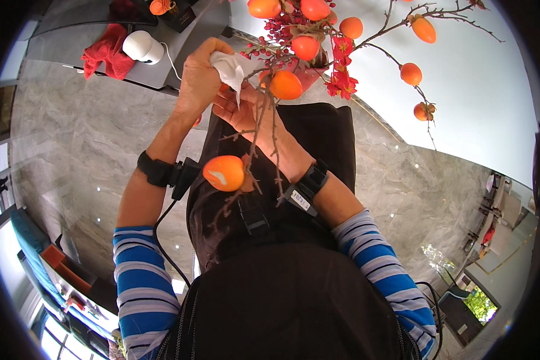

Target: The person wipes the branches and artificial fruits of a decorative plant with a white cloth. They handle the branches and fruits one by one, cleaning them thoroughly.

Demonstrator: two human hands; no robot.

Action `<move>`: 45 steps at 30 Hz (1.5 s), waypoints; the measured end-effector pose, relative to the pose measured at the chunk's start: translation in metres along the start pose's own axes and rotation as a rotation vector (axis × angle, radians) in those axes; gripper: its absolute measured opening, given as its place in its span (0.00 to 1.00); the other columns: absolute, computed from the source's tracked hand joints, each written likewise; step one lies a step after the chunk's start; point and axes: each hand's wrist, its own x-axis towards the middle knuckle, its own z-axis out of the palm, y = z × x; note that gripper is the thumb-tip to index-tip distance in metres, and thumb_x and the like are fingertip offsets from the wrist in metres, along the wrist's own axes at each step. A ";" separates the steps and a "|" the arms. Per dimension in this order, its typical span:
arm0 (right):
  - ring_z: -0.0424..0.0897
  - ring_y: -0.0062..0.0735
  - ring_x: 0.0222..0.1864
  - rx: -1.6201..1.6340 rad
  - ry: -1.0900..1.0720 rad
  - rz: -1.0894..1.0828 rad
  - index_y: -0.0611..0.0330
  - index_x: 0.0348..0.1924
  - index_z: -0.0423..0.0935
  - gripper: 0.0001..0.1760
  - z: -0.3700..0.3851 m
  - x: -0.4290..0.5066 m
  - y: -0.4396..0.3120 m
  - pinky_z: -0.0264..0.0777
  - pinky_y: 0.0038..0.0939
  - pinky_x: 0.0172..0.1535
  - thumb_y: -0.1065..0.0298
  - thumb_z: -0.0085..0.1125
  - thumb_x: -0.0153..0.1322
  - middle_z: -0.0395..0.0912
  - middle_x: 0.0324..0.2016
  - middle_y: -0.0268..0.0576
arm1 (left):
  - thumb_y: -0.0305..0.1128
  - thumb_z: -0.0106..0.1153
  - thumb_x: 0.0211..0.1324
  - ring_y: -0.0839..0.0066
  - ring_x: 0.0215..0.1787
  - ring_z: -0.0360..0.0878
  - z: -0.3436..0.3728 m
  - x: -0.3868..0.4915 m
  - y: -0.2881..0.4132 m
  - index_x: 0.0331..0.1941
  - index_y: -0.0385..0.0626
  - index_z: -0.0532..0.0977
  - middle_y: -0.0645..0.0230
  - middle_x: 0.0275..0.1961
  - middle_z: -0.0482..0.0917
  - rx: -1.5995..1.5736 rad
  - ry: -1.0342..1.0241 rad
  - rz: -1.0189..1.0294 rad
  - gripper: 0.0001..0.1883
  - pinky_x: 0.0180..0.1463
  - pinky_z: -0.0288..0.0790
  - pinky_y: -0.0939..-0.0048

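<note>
My left hand (200, 74) pinches a crumpled white tissue or cloth (228, 67) beside a decorative arrangement of persimmon branches. Under the tissue, close to the left fingers, is my right hand (240, 117), fingers curled and palm turned up; thin branches and fruit partly cover it. A bit of orange-red shows between the hands, too hidden to name. An orange persimmon (286, 85) hangs just right of the tissue. Lower down, another persimmon (220, 174) with a pale patch hangs on a brown branch (253, 153). Red berries (276, 33) and red flowers (343, 85) surround a pinkish-red vase (308, 80).
On a grey cabinet top (157, 74) at upper left are a red cloth (110, 49) and a white rounded device (143, 47) with a cable. More persimmons (411, 74) reach out rightward on a long branch before a white surface (468, 103). Marbled floor tiles (72, 135) lie below.
</note>
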 end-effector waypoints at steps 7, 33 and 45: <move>0.81 0.48 0.45 0.046 0.065 0.061 0.59 0.54 0.70 0.20 0.001 0.002 -0.007 0.79 0.44 0.47 0.63 0.59 0.71 0.79 0.45 0.51 | 0.13 0.44 0.53 0.73 0.36 0.82 -0.022 0.021 -0.021 0.47 0.37 0.75 0.62 0.40 0.81 -0.345 0.146 0.214 0.18 0.38 0.79 0.70; 0.83 0.40 0.44 0.156 -0.001 0.059 0.56 0.55 0.69 0.18 -0.019 0.008 -0.001 0.80 0.44 0.43 0.58 0.49 0.76 0.80 0.47 0.44 | 0.20 0.58 0.47 0.72 0.51 0.75 -0.014 -0.014 -0.005 0.56 0.43 0.70 0.65 0.51 0.77 0.324 -0.115 0.304 0.27 0.57 0.69 0.72; 0.81 0.44 0.42 0.069 -0.007 0.046 0.57 0.55 0.70 0.22 -0.028 0.007 0.003 0.78 0.41 0.43 0.52 0.53 0.74 0.80 0.44 0.43 | 0.21 0.56 0.43 0.64 0.34 0.81 -0.008 -0.002 0.013 0.39 0.42 0.69 0.57 0.38 0.79 0.468 -0.178 0.107 0.16 0.38 0.74 0.67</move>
